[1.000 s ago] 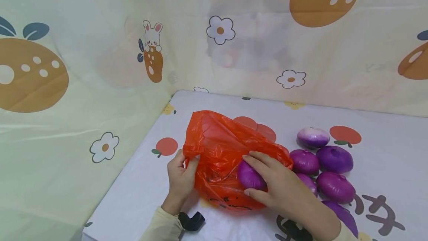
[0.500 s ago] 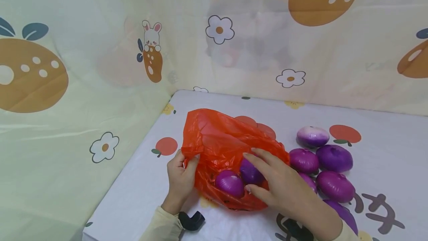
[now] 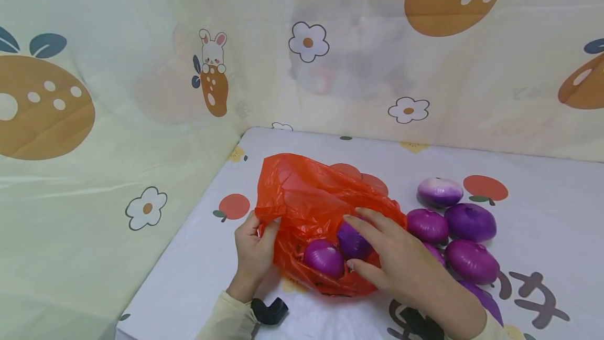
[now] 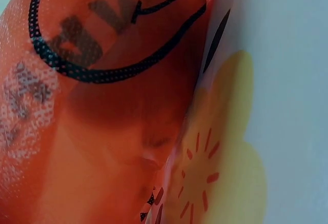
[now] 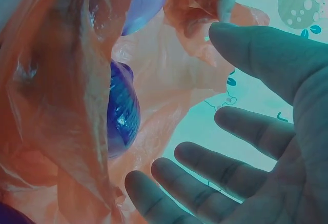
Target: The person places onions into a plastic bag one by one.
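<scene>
My left hand [image 3: 257, 251] pinches the gathered rim of a red plastic bag [image 3: 302, 188] on its left side. The bag lies on the table with its mouth facing me and its back wall raised. Inside it rest a bright purple onion [image 3: 324, 258] and a darker purple onion [image 3: 353, 242]. Over the bag's right side is my right hand [image 3: 401, 266], fingers spread and holding nothing. In the right wrist view, a gap shows between those fingers and the dark onion [image 5: 123, 114]. The left wrist view shows only the bag's printed side [image 4: 102, 111] and the tablecloth; the left hand is hidden there.
Right of the bag, several purple onions [image 3: 471, 223] sit grouped together, some partly behind my right forearm. A whitish-purple onion [image 3: 440, 192] lies at the group's back. A black object [image 3: 270, 311] is at my left wrist. Printed cloth walls [image 3: 349, 83] enclose the table.
A second ago my right hand held an onion over the bag. It has let go, and the bright onion now lies inside, left of the darker one. My left hand stays on the rim.
</scene>
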A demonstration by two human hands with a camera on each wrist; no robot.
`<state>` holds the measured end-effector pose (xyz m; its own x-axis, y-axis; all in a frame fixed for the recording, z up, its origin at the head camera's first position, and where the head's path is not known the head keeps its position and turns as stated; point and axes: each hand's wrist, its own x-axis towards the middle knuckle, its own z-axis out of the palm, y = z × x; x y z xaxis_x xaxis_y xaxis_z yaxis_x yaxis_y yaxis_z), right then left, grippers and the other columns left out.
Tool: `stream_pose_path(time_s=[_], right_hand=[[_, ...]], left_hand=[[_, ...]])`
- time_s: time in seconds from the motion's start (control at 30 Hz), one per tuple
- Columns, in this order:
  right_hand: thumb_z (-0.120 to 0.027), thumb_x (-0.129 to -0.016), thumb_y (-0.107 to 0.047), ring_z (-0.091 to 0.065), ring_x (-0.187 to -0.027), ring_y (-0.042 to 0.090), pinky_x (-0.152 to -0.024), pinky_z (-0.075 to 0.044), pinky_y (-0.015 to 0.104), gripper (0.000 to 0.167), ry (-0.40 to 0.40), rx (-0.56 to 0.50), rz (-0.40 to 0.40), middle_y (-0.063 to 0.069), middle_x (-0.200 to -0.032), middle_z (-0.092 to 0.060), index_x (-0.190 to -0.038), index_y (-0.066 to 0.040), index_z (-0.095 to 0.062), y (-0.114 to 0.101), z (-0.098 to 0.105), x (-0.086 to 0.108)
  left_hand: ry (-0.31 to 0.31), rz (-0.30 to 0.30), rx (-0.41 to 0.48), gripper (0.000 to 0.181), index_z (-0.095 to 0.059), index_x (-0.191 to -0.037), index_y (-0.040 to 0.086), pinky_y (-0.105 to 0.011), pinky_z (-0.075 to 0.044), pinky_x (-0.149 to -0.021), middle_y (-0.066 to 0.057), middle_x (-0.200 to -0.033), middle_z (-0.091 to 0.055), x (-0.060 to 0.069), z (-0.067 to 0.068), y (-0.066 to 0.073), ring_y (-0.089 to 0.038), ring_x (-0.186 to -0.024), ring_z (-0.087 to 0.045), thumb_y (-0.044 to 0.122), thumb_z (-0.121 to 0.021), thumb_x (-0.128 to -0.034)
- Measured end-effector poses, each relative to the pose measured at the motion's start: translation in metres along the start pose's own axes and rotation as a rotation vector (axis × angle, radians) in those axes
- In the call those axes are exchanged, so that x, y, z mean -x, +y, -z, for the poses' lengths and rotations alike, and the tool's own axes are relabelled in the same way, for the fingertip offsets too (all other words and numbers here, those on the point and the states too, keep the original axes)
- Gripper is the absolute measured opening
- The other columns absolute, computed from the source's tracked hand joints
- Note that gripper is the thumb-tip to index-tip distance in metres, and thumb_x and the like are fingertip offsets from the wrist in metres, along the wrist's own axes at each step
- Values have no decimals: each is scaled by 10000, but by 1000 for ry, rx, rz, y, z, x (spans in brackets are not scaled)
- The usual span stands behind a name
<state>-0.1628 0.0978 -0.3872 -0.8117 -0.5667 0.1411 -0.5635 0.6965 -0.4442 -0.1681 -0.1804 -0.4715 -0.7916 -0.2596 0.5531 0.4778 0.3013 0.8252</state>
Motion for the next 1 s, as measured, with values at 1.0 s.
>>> stream_pose_path(time_s=[1.0], right_hand=[[-888, -814, -325, -493, -1338, 504, -910, -470, 759, 817, 207, 75, -91, 247, -1500, -508, -1514, -99, -533, 52, 55, 21]], left_hand=[[8, -44, -9, 240, -747, -1192, 6, -279, -579, -949, -112, -1122, -766, 0, 1, 1, -168, -1050, -708, -19, -660, -970]])
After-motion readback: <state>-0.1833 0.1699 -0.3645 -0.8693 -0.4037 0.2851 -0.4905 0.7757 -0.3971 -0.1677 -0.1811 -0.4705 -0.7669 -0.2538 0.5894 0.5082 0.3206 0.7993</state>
